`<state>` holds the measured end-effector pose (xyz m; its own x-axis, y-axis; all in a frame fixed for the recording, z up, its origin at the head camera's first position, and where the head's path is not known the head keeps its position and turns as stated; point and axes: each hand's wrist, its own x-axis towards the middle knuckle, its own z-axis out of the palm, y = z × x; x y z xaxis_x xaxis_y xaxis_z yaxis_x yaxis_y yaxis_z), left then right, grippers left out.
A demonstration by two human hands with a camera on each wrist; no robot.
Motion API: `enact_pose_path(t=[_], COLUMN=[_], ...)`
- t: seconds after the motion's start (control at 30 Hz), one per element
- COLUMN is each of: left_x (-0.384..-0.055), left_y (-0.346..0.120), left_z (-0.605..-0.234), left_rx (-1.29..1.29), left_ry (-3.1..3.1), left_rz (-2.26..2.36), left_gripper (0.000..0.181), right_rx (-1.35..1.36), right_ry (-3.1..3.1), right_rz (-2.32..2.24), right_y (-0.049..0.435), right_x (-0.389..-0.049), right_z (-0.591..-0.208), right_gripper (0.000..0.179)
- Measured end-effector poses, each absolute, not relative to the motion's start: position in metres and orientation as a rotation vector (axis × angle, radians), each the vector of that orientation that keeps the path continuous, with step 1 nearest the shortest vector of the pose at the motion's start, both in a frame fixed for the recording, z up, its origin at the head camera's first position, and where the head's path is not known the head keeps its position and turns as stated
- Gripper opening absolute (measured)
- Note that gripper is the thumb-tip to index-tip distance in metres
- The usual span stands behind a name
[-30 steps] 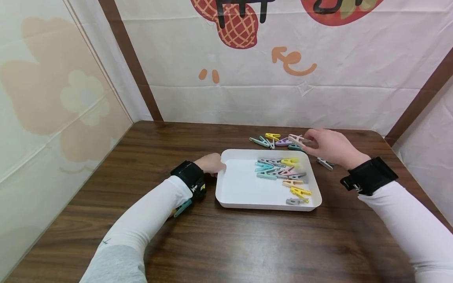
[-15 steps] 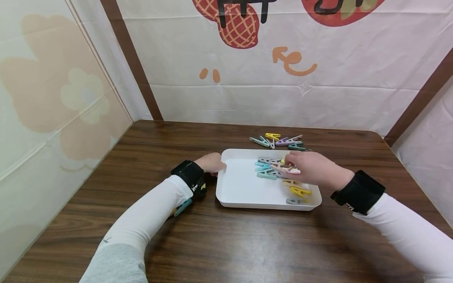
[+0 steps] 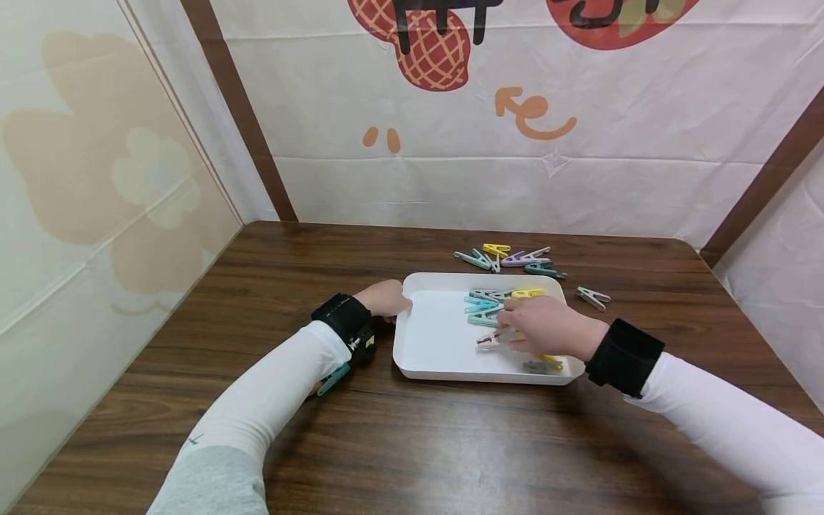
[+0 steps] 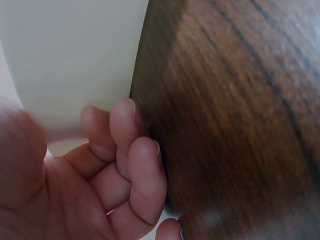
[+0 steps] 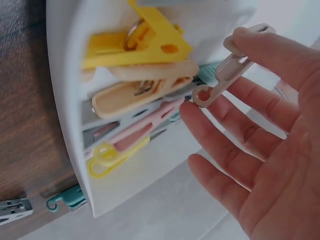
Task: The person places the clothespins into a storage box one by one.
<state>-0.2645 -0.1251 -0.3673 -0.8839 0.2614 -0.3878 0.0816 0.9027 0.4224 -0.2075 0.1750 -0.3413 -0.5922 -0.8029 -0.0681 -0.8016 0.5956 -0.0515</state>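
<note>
In the head view, a shallow white tray [image 3: 438, 343] lies on the table. My left hand [image 3: 384, 297] holds its left rim, the thumb over the edge; the left wrist view shows curled fingers [image 4: 147, 175] against the tray's outer wall. Over the tray, my right hand [image 3: 547, 325] pinches a pale pinkish clothespin [image 3: 492, 340] between thumb and fingers, clearer in the right wrist view as the pale clothespin [image 5: 227, 70]. Under and beside this hand lie several clothespins: turquoise [image 3: 479, 305], yellow [image 5: 150, 45], peach [image 5: 142, 92] and pink [image 5: 150, 122]. The hand hides part of them.
Behind the tray, several clothespins lie on the wooden table [image 3: 309, 443], among them a yellow clothespin [image 3: 496, 249] and a dark green clothespin [image 3: 543, 270]. A grey clothespin [image 3: 593, 297] lies right of the tray. Printed cloth walls [image 3: 463, 186] stand around the table.
My right hand took the pale clothespin from the group behind the tray and carried it toward me and left, over the tray. My left hand stays at the rim.
</note>
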Motion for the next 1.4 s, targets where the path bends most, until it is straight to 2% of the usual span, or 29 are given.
enact_pose_path(t=[0.43, 0.7, 1.07, 1.27, 1.4], left_x=[-0.264, -0.265, -0.261, -0.262, -0.261], left_y=[-0.125, -0.125, -0.125, -0.124, -0.124], left_z=[-0.367, -0.372, -0.369, -0.369, -0.368], left_rx=[0.250, 0.237, 0.261, 0.249, 0.252], left_ry=[2.626, 2.634, 2.639, 2.639, 2.639], left_rz=[0.553, 0.553, 0.561, 0.543, 0.546], left_gripper=[0.021, 0.020, 0.021, 0.022, 0.022], right_rx=[-1.253, -1.270, -1.285, -1.044, -0.794], right_ry=[2.743, 2.780, 2.905, 3.076, 3.120], right_rz=[0.053, 0.057, -0.055, -0.124, -0.157], right_y=[0.176, 0.176, 0.187, 0.218, 0.245], right_x=[-0.208, -0.208, -0.208, -0.221, -0.238], right_z=[-0.345, -0.350, -0.342, -0.321, -0.322], right_gripper=[0.023, 0.020, 0.029, 0.032, 0.034])
